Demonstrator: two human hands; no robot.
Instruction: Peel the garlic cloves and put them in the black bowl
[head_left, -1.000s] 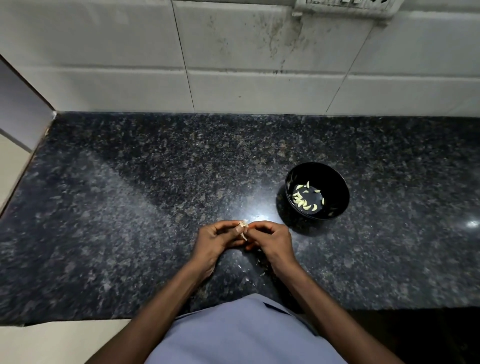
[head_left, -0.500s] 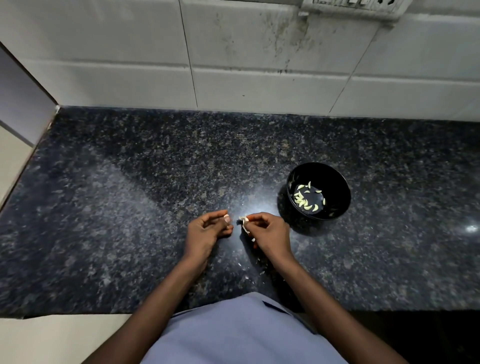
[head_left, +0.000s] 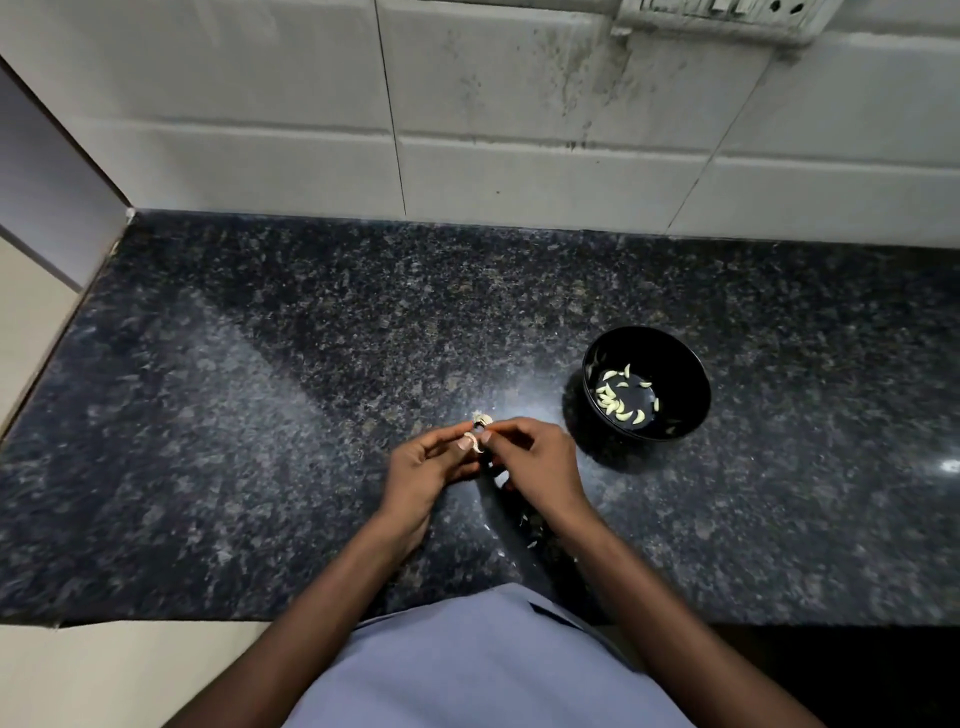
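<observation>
A polished stone tabletop (head_left: 260, 415), dark and finely speckled like granite, reflects a soft glare of light near its middle, just left of the black bowl (head_left: 691, 364). The bowl looks like smooth, glossy plastic or glazed ceramic; which one cannot be told. Inside it lie peeled garlic cloves (head_left: 621, 402), pale, smooth and slightly shiny. Behind the bowl, the wall is faced with white glazed tiles (head_left: 519, 182), smooth but streaked with grey grime along the grout lines. Left of the bowl, a scrap of papery, dry garlic skin (head_left: 482, 419) shows at the fingertips. Nearer than the bowl, a matt blue-grey cloth shirt (head_left: 467, 665) fills the lower edge.
</observation>
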